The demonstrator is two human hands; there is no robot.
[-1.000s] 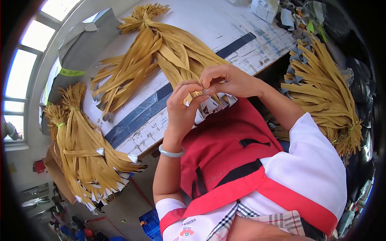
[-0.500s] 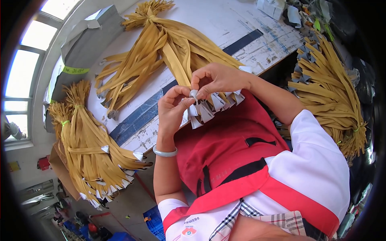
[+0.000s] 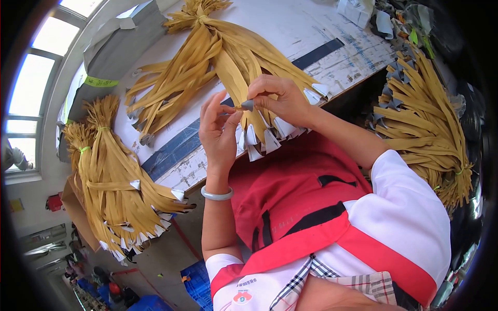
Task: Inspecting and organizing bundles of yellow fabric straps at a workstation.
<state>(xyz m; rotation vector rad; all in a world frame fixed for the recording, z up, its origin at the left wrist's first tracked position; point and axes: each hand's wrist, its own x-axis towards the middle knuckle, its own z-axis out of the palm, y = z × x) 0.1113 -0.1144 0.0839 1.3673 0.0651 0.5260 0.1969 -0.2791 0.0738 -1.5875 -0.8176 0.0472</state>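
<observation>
In front of the red apron my right hand (image 3: 282, 101) is closed, its thumb and fingers pinching a small grey tab (image 3: 247, 105) at a tan strap's end. My left hand (image 3: 218, 132), with a pale bangle (image 3: 217, 194) on its wrist, is beside the tab. Its fingers are spread, the index fingertip close to the tab and the thumb apart below. Whether that fingertip touches is too small to tell. Under both hands a tied bundle of tan straps (image 3: 233, 72) fans over the table, white folded tabs (image 3: 271, 141) hanging at its near edge.
The white table (image 3: 290, 23) bears dark blue strips. At left hang more tan strap bundles (image 3: 116, 171) with white tabs, near a grey stack of sheets (image 3: 116, 46). Another bundle (image 3: 430, 124) with grey tabs is at right. A blue crate (image 3: 197, 287) stands on the floor below.
The left thumb and fingers have loosened from the tab and spread. My right hand now pinches it, showing its grey side instead of white. The view has shifted slightly.
</observation>
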